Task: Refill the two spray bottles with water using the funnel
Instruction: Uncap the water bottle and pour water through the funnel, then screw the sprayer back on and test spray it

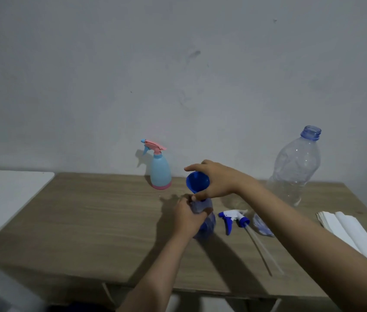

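On the tabletop the big clear water bottle stands uncapped, apparently almost empty. The pastel spray bottle at the back keeps its head on, seemingly untouched. Left hand clamps the blue spray bottle; right hand pinches the funnel at its neck. Its trigger head lies beside. No pouring visible yet.

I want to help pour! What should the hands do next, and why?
Probably seat the funnel straight in the bottle neck. The right hand grips it there, the left hand holds the bottle, and the sprayer lies off on the table.
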{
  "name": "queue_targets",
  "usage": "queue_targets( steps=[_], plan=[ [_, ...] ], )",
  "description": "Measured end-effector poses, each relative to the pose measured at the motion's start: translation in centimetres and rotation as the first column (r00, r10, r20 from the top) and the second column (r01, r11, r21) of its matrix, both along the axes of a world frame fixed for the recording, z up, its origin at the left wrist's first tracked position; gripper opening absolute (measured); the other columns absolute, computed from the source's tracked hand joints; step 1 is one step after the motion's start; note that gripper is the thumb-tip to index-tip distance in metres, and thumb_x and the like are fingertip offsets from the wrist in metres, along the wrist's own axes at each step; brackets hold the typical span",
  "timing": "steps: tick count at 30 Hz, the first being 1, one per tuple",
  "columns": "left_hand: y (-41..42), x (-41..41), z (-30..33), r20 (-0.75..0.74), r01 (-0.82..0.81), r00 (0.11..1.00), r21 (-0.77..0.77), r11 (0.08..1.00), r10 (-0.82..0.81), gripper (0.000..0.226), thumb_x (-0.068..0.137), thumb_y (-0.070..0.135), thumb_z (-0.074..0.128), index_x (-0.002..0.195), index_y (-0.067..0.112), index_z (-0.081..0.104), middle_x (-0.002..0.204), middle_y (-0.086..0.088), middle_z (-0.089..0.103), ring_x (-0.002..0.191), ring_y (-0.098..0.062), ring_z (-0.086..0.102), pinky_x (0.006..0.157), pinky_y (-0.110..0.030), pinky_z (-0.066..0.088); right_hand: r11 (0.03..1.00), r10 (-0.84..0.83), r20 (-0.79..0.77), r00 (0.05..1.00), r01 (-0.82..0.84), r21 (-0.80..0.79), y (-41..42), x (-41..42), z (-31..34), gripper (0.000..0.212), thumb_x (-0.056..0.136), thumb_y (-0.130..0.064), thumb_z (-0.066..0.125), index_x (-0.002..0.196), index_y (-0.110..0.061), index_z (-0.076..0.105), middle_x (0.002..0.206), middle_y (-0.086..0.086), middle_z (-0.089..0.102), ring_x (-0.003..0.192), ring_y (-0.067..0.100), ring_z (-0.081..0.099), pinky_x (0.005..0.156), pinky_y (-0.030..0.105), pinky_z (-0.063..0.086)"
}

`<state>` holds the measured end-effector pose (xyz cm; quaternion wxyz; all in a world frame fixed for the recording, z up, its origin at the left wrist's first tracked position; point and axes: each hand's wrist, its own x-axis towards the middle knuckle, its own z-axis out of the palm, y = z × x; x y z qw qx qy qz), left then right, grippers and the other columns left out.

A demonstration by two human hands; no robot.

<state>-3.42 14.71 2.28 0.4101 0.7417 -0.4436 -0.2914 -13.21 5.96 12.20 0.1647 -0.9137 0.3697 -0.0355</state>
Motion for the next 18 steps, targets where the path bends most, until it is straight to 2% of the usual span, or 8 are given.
queue_targets(
  steps=[4,6,8,11,12,14,15,18],
  plan=[
    [0.3,1.4,-0.1,0.013,0.019,1.0,-0.022,1.0,-0.019,0.039,0.075,0.039,0.077,0.103,0.03,0.052,0.09,0.021,0.05,0.079,0.003,0.049,0.055,-0.008,0.029,0.999,-0.038,0.087,0.995,0.038,-0.007,0.3,-0.2,0.3,0.085,0.069,-0.05,0.076,0.139,-0.049,0.028,0.12,-0.002,0.042,0.101,0.017,0.051,0.078,0.031,0.055],
    [0.6,2.5,-0.3,-0.013,0.02,1.0,-0.041,0.999,-0.02,0.038,0.074,0.038,0.077,0.102,0.028,0.054,0.09,0.02,0.054,0.08,0.001,0.053,0.054,-0.009,0.032,0.997,-0.065,0.224,0.972,0.056,0.048,0.8,-1.0,0.5,0.082,0.069,-0.05,0.075,0.136,-0.057,0.028,0.116,-0.002,0.041,0.095,0.015,0.054,0.066,0.026,0.056],
    [0.9,3.6,-0.6,-0.02,0.018,1.0,-0.066,0.998,-0.02,0.033,0.073,0.033,0.078,0.097,0.025,0.057,0.088,0.015,0.061,0.077,-0.002,0.058,0.053,-0.01,0.036,0.991,-0.117,0.372,0.921,0.081,0.11,1.6,-2.1,0.0,0.073,0.068,-0.05,0.074,0.129,-0.059,0.035,0.115,-0.002,0.041,0.096,0.014,0.055,0.065,0.024,0.056],
    [1.2,4.9,-1.0,-0.02,-0.017,1.0,-0.103,0.994,0.015,0.033,0.07,0.024,0.08,0.096,0.019,0.06,0.095,0.003,0.067,0.087,-0.015,0.064,0.065,-0.022,0.045,0.968,-0.247,0.59,0.769,0.173,0.18,3.2,-3.3,-3.3,0.059,0.064,-0.038,0.078,0.113,-0.044,0.046,0.116,-0.002,0.044,0.104,0.011,0.054,0.086,0.025,0.05],
    [1.3,5.2,-1.0,-0.023,-0.028,0.999,-0.115,0.993,0.026,0.036,0.069,0.023,0.082,0.098,0.017,0.061,0.097,0.001,0.066,0.09,-0.017,0.064,0.071,-0.024,0.046,0.953,-0.304,0.646,0.7,0.213,0.218,3.9,-3.5,-5.0,0.058,0.063,-0.03,0.081,0.108,-0.038,0.045,0.115,-0.002,0.045,0.102,0.009,0.054,0.086,0.022,0.048],
    [1.4,5.5,-1.1,-0.016,-0.031,0.999,-0.127,0.991,0.029,0.044,0.067,0.023,0.084,0.104,0.013,0.062,0.101,0.0,0.065,0.093,-0.016,0.062,0.076,-0.023,0.045,0.908,-0.418,0.675,0.608,0.301,0.291,5.6,-3.6,-8.7,0.06,0.061,-0.02,0.084,0.101,-0.031,0.04,0.111,0.001,0.043,0.094,0.007,0.052,0.076,0.014,0.044],
    [1.5,5.6,-1.1,-0.012,-0.025,1.0,-0.127,0.992,0.024,0.047,0.068,0.025,0.084,0.107,0.013,0.062,0.103,0.001,0.064,0.093,-0.015,0.061,0.075,-0.022,0.045,0.889,-0.457,0.665,0.591,0.336,0.312,6.5,-3.6,-10.5,0.062,0.06,-0.018,0.085,0.099,-0.029,0.038,0.109,0.001,0.041,0.092,0.008,0.051,0.072,0.013,0.042],
    [1.7,5.6,-1.2,-0.002,-0.007,1.0,-0.11,0.994,0.007,0.048,0.07,0.031,0.082,0.11,0.018,0.059,0.105,0.007,0.06,0.089,-0.006,0.056,0.062,-0.01,0.037,0.858,-0.51,0.653,0.56,0.387,0.339,9.0,-3.6,-15.7,0.064,0.058,-0.014,0.087,0.1,-0.02,0.04,0.105,-0.003,0.044,0.095,0.008,0.052,0.074,0.015,0.043]
  ],
)
